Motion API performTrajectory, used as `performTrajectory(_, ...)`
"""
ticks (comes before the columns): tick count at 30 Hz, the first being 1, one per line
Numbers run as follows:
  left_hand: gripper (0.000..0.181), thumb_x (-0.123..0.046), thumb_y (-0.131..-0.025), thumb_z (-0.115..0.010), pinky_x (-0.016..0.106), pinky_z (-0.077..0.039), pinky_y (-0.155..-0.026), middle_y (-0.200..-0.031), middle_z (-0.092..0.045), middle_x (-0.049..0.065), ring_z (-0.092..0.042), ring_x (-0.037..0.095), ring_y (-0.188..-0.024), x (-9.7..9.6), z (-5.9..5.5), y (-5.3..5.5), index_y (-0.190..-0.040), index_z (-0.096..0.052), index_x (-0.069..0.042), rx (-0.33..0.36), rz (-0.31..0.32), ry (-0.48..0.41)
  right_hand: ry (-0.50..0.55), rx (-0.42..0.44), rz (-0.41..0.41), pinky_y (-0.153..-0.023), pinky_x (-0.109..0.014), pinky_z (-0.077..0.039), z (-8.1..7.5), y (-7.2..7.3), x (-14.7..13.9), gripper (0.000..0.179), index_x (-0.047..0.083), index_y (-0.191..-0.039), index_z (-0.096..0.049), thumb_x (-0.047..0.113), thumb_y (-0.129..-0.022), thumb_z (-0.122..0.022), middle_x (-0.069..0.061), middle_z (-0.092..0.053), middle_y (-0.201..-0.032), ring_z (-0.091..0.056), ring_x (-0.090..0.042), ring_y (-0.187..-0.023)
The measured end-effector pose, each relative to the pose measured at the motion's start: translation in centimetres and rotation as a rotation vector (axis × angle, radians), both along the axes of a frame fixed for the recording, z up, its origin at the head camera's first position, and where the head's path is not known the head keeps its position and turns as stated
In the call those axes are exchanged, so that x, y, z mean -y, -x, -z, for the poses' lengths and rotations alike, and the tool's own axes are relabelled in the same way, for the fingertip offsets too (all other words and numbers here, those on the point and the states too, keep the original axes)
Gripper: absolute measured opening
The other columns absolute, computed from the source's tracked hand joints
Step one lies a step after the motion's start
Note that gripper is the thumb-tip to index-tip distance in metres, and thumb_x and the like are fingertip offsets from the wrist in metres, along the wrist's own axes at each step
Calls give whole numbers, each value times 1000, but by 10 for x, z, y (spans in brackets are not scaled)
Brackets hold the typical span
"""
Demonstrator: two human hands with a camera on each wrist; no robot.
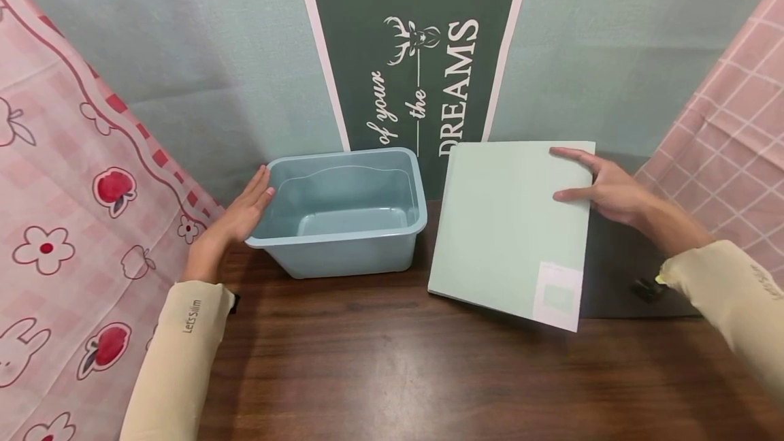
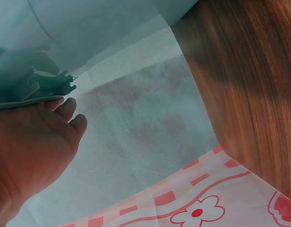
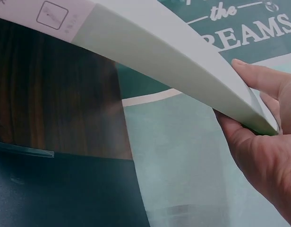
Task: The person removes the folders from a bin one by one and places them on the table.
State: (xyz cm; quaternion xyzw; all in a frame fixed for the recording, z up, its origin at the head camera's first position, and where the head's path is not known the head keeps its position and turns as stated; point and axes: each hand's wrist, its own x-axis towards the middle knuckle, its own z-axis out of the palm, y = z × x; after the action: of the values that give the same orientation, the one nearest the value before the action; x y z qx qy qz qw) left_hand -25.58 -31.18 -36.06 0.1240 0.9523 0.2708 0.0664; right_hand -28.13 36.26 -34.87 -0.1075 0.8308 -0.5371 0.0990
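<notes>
A light blue plastic bin [image 1: 349,256] stands on the table, with nothing visible inside. My left hand [image 1: 246,206] rests against its left rim, fingers extended along the outside. In the left wrist view the fingertips of the left hand [image 2: 39,146] touch the underside of the rim. To the right of the bin, my right hand [image 1: 618,189] grips a pale green folder [image 1: 511,223] by its right edge, thumb and fingers on opposite faces. The folder is tilted, with a pale label at its lower corner. The right wrist view shows its smooth spine [image 3: 174,71] and the right hand [image 3: 263,137].
A dark flat item [image 1: 618,271] lies on the brown wooden table [image 1: 367,359] at the right, partly behind the folder. A grey-green cloth [image 1: 245,53] with lettering hangs at the back. Pink patterned cloths [image 1: 67,223] stand at both sides.
</notes>
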Motion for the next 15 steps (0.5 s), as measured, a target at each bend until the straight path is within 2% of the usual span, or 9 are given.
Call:
performTrajectory(8,69,-44,-117,-18,63,-1,-129,-176,17,16,11,38,-163,1,1,1,-168,10,-6,-7,3,3,-87,57,-38,-83,-31,-62,9,10,11,94,28,-166,-36,6,-89,-86,4,-57,-139,-70,-8,-107)
performTrajectory(15,71,-46,-117,-19,65,-1,-128,-177,17,15,11,38,-163,1,1,1,-168,10,-7,-7,2,7,-89,119,-81,-85,-33,-62,14,22,21,94,25,-166,-37,4,-88,-85,-11,-49,-152,-70,-14,-107)
